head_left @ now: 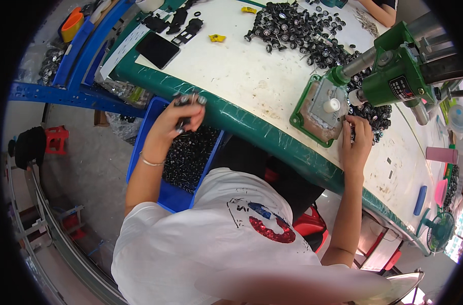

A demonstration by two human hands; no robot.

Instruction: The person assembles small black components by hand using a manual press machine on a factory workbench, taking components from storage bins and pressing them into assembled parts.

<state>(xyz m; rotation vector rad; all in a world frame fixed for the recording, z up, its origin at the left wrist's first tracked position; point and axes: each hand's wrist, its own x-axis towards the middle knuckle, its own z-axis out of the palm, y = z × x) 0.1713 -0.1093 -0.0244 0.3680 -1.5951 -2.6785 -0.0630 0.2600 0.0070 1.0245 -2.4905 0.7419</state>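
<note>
My left hand [183, 116] is closed around several small black toy wheels on metal axles, a little blurred, above the blue bin [136, 160]. Many similar wheel-and-axle pieces [188, 160] fill that bin. On the table, my right hand [357, 136] rests beside the base plate [313, 114] of a green hand press [394, 81]. Its fingers are curled round a dark toy wheel [352, 133], partly hidden by them. A white round holder [331, 105] stands on the plate, under the press's white tip [355, 97].
A large heap of black toy wheels [287, 30] spreads across the far table and behind the press. At the left lie a black phone [158, 50] and black plastic parts [188, 31]. Another person's arm [378, 12] shows at the far edge. A green fan [440, 230] stands right.
</note>
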